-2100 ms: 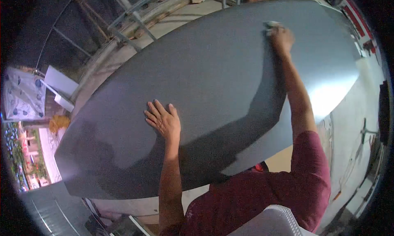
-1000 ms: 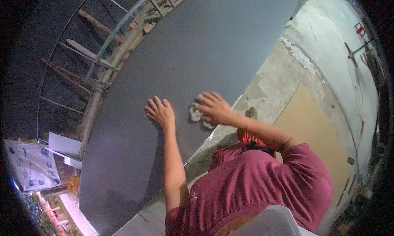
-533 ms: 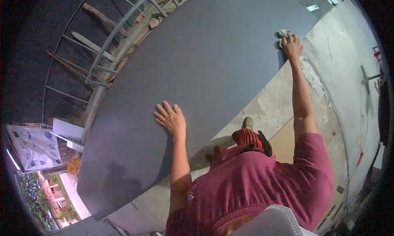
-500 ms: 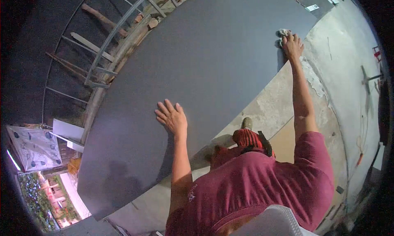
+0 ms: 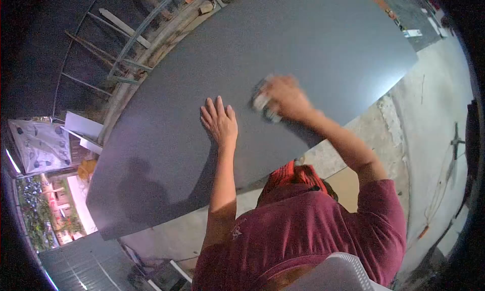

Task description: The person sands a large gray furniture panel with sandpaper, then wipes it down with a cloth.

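Note:
A large dark grey board (image 5: 182,88) lies flat in front of me. My left hand (image 5: 220,123) rests palm down on it near the middle, fingers spread, holding nothing. To the right of it my right hand (image 5: 289,99), blurred by motion, is closed on a crumpled whitish cloth (image 5: 262,101), which is against the board's surface.
A metal ladder-like frame (image 5: 126,44) and wooden sticks are at the upper left. White panels (image 5: 83,125) stand by a patterned sheet (image 5: 41,145) on the left. Concrete floor (image 5: 429,94) stretches along the right. A strip with orange parts (image 5: 385,8) lies past the board's far edge.
My right hand has moved left with the cloth, from the board's right edge to near its middle. My left hand still lies spread on the board. The view has shifted somewhat.

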Motion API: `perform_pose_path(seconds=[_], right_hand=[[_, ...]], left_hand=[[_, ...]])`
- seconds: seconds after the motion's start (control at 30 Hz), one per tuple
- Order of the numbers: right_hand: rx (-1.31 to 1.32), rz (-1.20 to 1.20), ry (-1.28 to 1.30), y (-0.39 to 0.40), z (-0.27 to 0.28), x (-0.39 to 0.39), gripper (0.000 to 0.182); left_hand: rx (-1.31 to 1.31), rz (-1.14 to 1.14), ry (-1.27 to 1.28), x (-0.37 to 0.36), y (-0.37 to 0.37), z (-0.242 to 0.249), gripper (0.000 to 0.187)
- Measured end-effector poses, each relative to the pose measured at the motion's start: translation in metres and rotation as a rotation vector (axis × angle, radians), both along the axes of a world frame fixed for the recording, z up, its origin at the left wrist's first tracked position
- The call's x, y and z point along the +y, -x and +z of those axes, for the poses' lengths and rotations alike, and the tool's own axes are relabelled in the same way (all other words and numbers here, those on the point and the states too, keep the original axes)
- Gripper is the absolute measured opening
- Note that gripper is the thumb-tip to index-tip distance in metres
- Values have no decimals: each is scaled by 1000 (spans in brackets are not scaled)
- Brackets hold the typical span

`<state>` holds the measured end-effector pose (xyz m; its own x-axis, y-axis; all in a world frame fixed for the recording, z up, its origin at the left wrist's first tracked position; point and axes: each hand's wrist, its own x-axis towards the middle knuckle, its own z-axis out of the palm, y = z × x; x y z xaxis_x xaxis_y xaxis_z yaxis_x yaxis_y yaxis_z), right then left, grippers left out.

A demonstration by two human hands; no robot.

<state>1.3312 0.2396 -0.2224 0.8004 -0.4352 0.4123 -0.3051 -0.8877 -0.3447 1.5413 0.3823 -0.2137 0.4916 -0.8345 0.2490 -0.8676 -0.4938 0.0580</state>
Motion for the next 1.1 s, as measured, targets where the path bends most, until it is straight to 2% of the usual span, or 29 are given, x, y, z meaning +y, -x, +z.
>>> perform_pose_path(seconds=[0.03, 0.07, 0.1, 0.13, 0.23, 0.3, 0.37, 0.43, 0.47, 0.5, 0.57, 0.6, 0.63, 0.67, 0.7, 0.73, 0.77, 0.87, 0.9, 0.93, 0.97, 1.0, 1.03, 1.07, 1.1], right_hand=[[116, -224, 34, 19, 0, -35, 39], [112, -454, 7, 43, -12, -84, 37], [54, -585, 92, 84, -39, -135, 35], [-27, -712, 174, 124, -28, -160, 37], [7, -1176, -141, 230, -22, -221, 37], [133, -1439, 43, 246, -35, -235, 38], [102, -1371, -120, 161, 23, -171, 37], [219, -1045, 196, 145, -106, -209, 37], [156, -930, 443, 70, -75, -155, 37], [187, -628, 117, 6, -5, -86, 41], [257, -240, 212, -72, 5, -16, 45], [242, -64, -10, -98, 21, 19, 47], [150, 3, 160, -130, 2, 40, 51], [146, -4, 160, -135, 7, 34, 51], [76, 50, 73, -139, 14, 25, 50], [6, 109, -14, -140, 18, 14, 49], [-3, 65, 5, -135, 18, -6, 46], [64, -203, 156, -87, -5, -106, 40], [213, -266, -58, -55, 26, -140, 38], [145, -392, 32, -22, -1, -187, 38], [96, -525, 123, 18, -5, -225, 38], [211, -717, 173, 63, -33, -278, 39], [141, -805, 325, 118, -41, -312, 40], [173, -974, 311, 181, -76, -371, 42], [167, -1097, 136, 225, -50, -378, 42]], left_hand=[[13, 8, 16, -7, -1, 2, 49], [20, 8, 24, -14, -4, 3, 49], [28, 15, 21, -8, -3, 2, 49], [40, 35, 14, -3, -2, 0, 49], [24, 27, 68, -10, -7, 3, 49], [30, 16, 49, -10, -5, -2, 49], [38, 32, 71, -12, -3, -7, 49], [41, 5, 104, -11, -2, -6, 48], [36, 1, 104, -12, -3, -5, 48], [39, 12, 89, -12, -2, -3, 46], [41, 3, 75, -20, -4, -5, 45], [97, 42, 170, -21, -14, -14, 44], [153, 83, 263, -21, -24, -16, 43], [274, 133, 270, -18, -36, -8, 44], [269, 130, 269, -14, -38, -8, 44], [150, 245, 240, -9, -38, -9, 45], [33, 363, 210, -7, -38, -11, 46], [106, 441, 74, -17, -29, 3, 49], [105, 449, 73, -21, -27, 4, 49], [114, 502, 62, -26, -25, 3, 49], [124, 554, 50, -31, -23, 2, 50], [121, 567, 44, -31, -24, 3, 52], [120, 576, 40, -34, -24, 2, 52], [115, 600, 39, -38, -24, 1, 52], [108, 633, 36, -37, -26, 0, 52]])
